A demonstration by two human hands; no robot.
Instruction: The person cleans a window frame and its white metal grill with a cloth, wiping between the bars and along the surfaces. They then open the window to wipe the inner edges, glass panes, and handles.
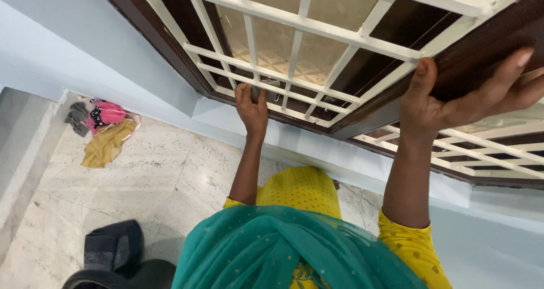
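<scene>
The left hand [252,109] is raised to the bottom of the white window grille [294,45], its fingers [245,92] curled shut around a small grey object [256,92] that looks like a latch or handle set low on the dark brown window frame [187,62]; only a short piece of that grey thing shows, poking out just beside the fingertips on their right, and its exact kind cannot be told. The lowest white bars run straight above and beside the knuckles, with the frosted pane [272,39] behind them. The right hand [453,105] is spread wide, not closed on anything: the thumb [422,76] presses up against the underside of the frame's dark corner, where the grille meets it, and the fingers [504,76] lie stretched flat over the brown wood to the right, so the frame sits between thumb and fingers, touching both. A second grille panel [493,147] lies just beneath that palm. Far off to the left of both hands, on the marble floor [170,175], rests a heap of cloth [105,133] in pink, grey and mustard, well apart from either hand. A teal scarf [283,249] and yellow sleeves [411,249] lie below the forearms.
</scene>
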